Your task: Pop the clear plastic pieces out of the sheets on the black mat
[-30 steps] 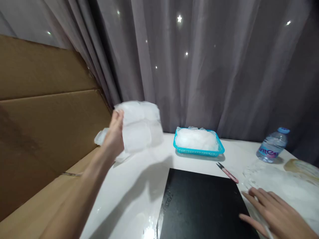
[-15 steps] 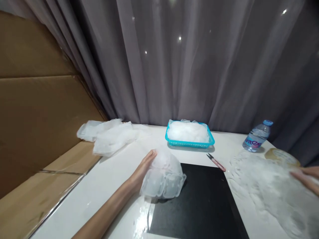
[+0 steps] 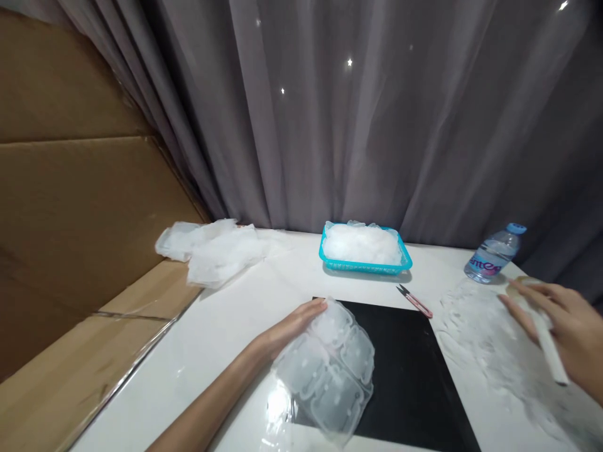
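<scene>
My left hand (image 3: 301, 320) is closed on the upper left edge of a translucent sheet of joined plastic pouches (image 3: 330, 370). The sheet tilts over the black mat (image 3: 405, 370) and hides part of it. At the right, my right hand (image 3: 565, 320) grips a white stick-shaped object (image 3: 549, 345) whose exact kind I cannot make out. Below that hand lies crumpled clear plastic film (image 3: 494, 351) on the white table (image 3: 226, 351).
A blue basket (image 3: 367, 269) stands at the back, heaped with white fluffy material (image 3: 362, 243). Pink-handled thread snips (image 3: 415, 301) lie near the mat. A water bottle (image 3: 494, 254) stands back right. White pouches (image 3: 221, 251) are piled left, by a cardboard box (image 3: 80, 238).
My left hand has moved right and turned the pouch sheet so its pockets show more fully. My right hand has come further into view, with the white stick-shaped object now visible in it.
</scene>
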Motion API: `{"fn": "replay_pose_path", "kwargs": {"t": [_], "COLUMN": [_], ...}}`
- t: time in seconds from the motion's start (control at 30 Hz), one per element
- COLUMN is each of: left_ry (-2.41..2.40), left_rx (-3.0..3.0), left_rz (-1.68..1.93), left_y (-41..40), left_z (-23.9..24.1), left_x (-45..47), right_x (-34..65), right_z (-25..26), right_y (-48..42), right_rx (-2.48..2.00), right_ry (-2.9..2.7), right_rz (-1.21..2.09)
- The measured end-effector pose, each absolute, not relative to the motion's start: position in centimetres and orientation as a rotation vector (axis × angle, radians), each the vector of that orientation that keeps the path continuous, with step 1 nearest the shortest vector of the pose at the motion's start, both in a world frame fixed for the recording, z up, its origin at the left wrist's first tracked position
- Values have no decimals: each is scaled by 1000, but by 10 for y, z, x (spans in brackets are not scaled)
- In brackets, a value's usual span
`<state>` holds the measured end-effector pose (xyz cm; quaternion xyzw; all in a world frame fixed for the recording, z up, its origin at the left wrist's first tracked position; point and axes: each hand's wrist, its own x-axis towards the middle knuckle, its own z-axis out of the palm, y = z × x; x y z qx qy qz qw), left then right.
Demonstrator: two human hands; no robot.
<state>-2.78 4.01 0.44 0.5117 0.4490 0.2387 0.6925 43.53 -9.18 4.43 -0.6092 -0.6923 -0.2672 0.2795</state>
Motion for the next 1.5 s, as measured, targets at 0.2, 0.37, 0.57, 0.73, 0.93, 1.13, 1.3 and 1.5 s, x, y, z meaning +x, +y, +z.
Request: {"fn": "replay_pose_path", "kwargs": {"t": [0.2, 0.37, 0.57, 0.73, 0.93, 1.13, 1.3, 1.5], "left_ry": [969, 872, 844, 857, 861, 927, 1111, 1203], "left_rx": [1311, 1371, 1465, 1491, 1457, 1582, 1692, 1836], "left_rz": [457, 358, 385, 462, 460, 525, 682, 729], "left_y": [35, 32, 38, 32, 20, 16, 14, 21], "left_z": [11, 21, 18, 14, 15, 15, 8, 5], "left_x": [-28, -19, -7, -4, -8, -6, -3, -2], "right_x": [389, 402, 430, 403, 304, 246, 241, 248], "right_z": [24, -4, -17, -1, 1, -22, -14, 1], "right_y": [-83, -85, -89, -84, -59, -71, -84, -90], "right_rx": [-1634, -1601, -1592, -1717, -1439, -1243, -1320, -1189], "right_ry": [-1990, -2108, -2098, -1970, -2075, -2409, -2244, -2381], "right_rz": [-837, -915, -855, -888, -668, -265, -43, 54]}}
